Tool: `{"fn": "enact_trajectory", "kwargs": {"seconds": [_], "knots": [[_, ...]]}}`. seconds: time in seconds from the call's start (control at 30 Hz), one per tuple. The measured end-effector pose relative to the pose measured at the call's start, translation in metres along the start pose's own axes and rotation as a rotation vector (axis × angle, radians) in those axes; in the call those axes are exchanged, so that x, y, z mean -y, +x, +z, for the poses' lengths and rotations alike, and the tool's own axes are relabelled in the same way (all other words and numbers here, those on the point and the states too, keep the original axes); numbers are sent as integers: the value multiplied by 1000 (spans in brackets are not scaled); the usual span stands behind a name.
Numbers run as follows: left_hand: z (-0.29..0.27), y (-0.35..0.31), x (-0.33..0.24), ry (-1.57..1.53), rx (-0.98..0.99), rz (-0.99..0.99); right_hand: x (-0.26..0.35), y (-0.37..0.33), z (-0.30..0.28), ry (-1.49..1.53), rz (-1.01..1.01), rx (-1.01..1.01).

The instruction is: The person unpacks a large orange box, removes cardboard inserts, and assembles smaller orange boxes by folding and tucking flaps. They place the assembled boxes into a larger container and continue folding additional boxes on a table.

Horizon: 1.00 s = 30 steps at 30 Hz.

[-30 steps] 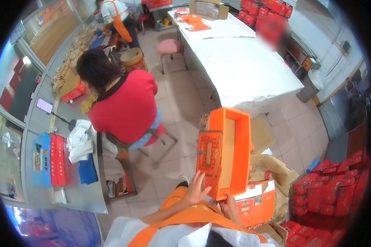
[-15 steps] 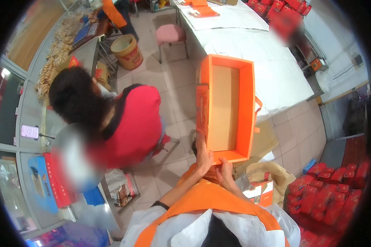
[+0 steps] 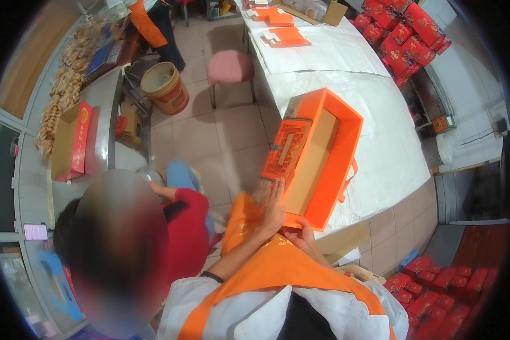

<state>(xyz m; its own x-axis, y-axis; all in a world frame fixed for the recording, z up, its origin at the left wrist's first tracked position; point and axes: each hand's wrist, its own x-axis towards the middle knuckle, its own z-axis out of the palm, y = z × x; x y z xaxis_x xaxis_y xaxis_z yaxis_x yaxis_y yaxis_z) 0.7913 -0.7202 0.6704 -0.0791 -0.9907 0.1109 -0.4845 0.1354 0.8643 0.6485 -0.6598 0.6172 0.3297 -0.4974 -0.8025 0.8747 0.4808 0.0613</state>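
Right fingers curl under the near end of a long, open orange box [image 3: 335,164] with the thumb at its rim, so the right hand [image 3: 305,237] grips it at six o'clock on the box, while the left hand [image 3: 273,208] touches the near-left side at seven, fingers straight, its full closure impossible to tell. A patterned orange-red panel [image 3: 275,163] along the nine o'clock side carries a tan label [image 3: 287,147], any lettering too small to read. Bare inside, tan-floored, the box tilts toward one o'clock ahead of the wearer's chest.
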Motion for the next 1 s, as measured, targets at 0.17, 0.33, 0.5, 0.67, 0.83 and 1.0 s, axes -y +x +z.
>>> {"fn": "enact_trajectory", "kwargs": {"seconds": [0.17,0.33,0.5,0.67,0.83,1.0], "knots": [[-20,105,18,-53,139,-51,29,46,72,37,-53,-65],[-40,221,57,-79,174,46,42,82,200,72,-172,-61],[-77,350,77,-99,213,150,72,149,302,274,-271,-153],[-105,459,86,-99,366,222,107,194,366,417,-191,45],[-88,548,134,-245,438,-23,169,247,434,431,-543,-40],[-75,629,177,-72,503,-47,275,284,482,452,-708,-110]]}}
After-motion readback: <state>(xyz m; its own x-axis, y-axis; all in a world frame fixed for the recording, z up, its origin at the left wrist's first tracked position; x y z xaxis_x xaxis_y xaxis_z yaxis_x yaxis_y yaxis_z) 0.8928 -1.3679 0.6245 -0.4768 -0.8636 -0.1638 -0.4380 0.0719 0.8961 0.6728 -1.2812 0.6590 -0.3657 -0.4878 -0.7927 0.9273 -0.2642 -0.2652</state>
